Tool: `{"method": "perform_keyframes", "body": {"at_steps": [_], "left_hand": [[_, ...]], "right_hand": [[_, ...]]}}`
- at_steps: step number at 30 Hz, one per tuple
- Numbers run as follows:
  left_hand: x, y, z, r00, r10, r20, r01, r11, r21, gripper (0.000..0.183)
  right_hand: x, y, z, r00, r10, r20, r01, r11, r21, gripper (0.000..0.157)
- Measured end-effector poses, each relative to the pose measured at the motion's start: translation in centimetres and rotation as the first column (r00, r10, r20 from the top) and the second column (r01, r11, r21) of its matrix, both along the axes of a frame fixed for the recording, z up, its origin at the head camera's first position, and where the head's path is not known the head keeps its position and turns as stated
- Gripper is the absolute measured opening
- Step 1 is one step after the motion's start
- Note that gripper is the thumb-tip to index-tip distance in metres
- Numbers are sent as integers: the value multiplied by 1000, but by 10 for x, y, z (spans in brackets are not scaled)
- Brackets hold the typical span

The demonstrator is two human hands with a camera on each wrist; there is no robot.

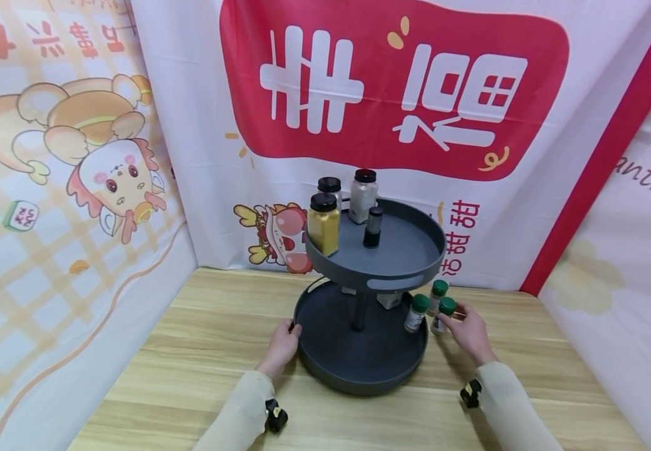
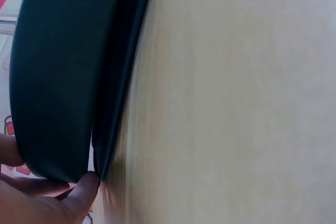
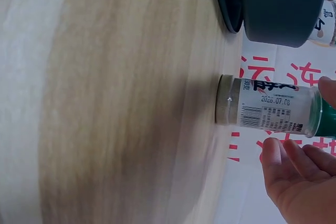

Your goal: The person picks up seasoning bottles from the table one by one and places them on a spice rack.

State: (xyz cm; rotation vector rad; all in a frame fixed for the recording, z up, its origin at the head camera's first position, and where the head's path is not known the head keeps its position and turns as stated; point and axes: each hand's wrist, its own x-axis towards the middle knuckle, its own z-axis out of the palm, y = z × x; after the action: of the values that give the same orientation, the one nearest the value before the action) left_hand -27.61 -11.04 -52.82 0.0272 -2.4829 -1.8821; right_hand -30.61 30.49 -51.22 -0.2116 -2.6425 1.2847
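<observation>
A dark grey two-tier turntable rack [image 1: 359, 369] stands on the wooden table. My left hand [image 1: 283, 343] grips the left rim of its lower tray; in the left wrist view, the thumb [image 2: 86, 190] lies by the gap under the tray wall. To the right of the rack, my right hand [image 1: 470, 332] pinches a green-capped spice jar [image 3: 275, 106] by its cap, thumb on the cap and the lower fingers apart from the glass. The jar is upright, its base at the tabletop. Another green-capped jar [image 1: 438, 298] stands just behind it, and a third green-capped jar [image 1: 415, 313] is at the lower tray's right edge.
On the upper tray [image 1: 410, 241] stand a yellow-filled jar [image 1: 324, 225], two pale jars with black caps and a small dark bottle [image 1: 373, 228]. Whitish jars [image 1: 389, 300] show on the lower tray under it. Printed cloth hangs behind and at both sides.
</observation>
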Motion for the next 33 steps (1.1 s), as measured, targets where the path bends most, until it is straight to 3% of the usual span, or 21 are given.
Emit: {"method": "perform_keyframes", "body": {"at_steps": [14, 33], "left_hand": [[5, 3, -1, 999, -14, -52, 13, 1000, -20, 34], [14, 7, 0, 999, 11, -43, -13, 999, -49, 31]], "right_hand": [[-1, -1, -5, 999, -20, -36, 21, 1000, 12, 57], [-3, -3, -10, 998, -36, -55, 38, 999, 29, 44]]}}
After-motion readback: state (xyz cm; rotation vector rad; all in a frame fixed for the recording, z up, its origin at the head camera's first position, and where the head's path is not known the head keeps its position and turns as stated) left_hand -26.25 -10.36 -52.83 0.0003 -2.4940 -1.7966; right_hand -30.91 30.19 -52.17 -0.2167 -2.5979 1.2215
